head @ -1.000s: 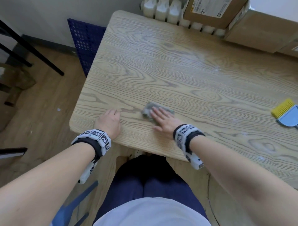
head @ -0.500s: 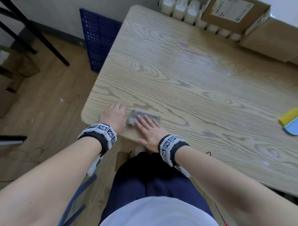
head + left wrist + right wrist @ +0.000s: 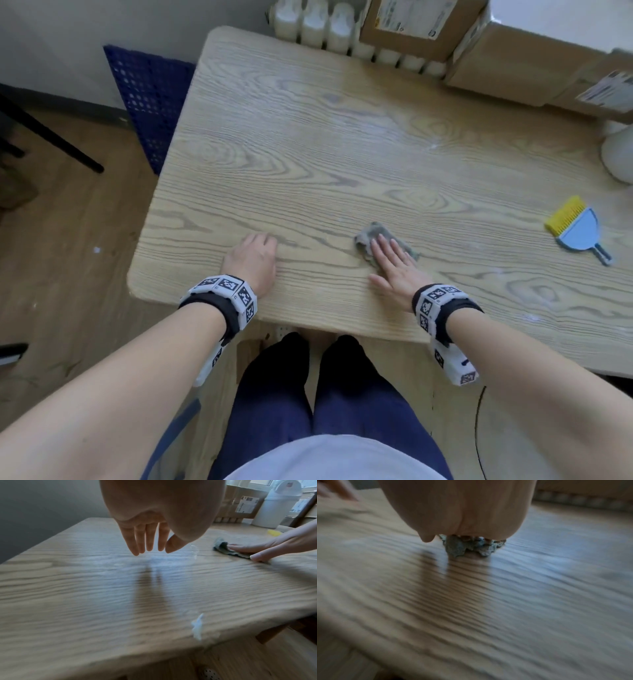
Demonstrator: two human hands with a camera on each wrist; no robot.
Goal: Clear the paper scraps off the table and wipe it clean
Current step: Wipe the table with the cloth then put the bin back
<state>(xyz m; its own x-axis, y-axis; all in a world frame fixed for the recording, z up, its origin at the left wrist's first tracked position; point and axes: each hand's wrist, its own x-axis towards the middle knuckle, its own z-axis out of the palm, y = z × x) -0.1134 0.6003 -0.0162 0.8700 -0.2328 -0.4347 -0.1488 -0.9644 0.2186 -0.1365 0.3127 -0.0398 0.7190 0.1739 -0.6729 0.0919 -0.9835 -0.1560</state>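
A crumpled grey cloth (image 3: 373,233) lies on the wooden table (image 3: 342,144) near its front edge. My right hand (image 3: 394,260) presses flat on the cloth with straight fingers; the cloth (image 3: 467,546) bunches out under the palm, and the left wrist view shows the cloth (image 3: 223,546) too. My left hand (image 3: 251,257) rests on the table to the left, fingers (image 3: 145,540) straight and touching the wood, holding nothing. A small white paper scrap (image 3: 197,626) lies near the table's front edge in the left wrist view.
A blue dustpan with a yellow brush (image 3: 579,229) lies at the right of the table. Cardboard boxes (image 3: 527,61) and a white bin (image 3: 620,157) stand at the back right. A blue crate (image 3: 150,99) stands on the floor to the left.
My right hand has slid the cloth to the right, away from my left hand. The left hand stays near the table's front left corner.
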